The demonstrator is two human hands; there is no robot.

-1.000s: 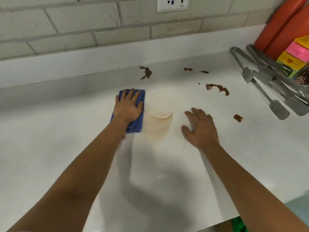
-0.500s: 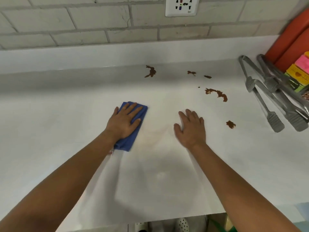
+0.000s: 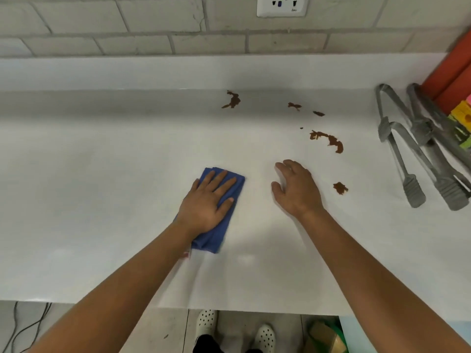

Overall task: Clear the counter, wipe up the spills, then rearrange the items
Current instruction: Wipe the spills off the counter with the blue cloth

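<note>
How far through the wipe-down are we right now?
Done: the counter around the hands looks bare and clean. In hand: the left hand presses the blue cloth flat on the counter; the right hand rests open beside it. Left: brown spills at the back, to the right and by the right hand. The tongs are not yet rearranged.

Blue cloth (image 3: pixel 224 212) on white counter (image 3: pixel 102 174). Brown spill patches (image 3: pixel 327 141) far right on the counter. Grey tongs (image 3: pixel 407 149) at right. Orange-red containers (image 3: pixel 448 80) far right, yellow and green items (image 3: pixel 462 121) beside them. Pale grey brick-pattern wall (image 3: pixel 153 26), white socket (image 3: pixel 281 6). White shoes with dark dots (image 3: pixel 207 321) near.
</note>
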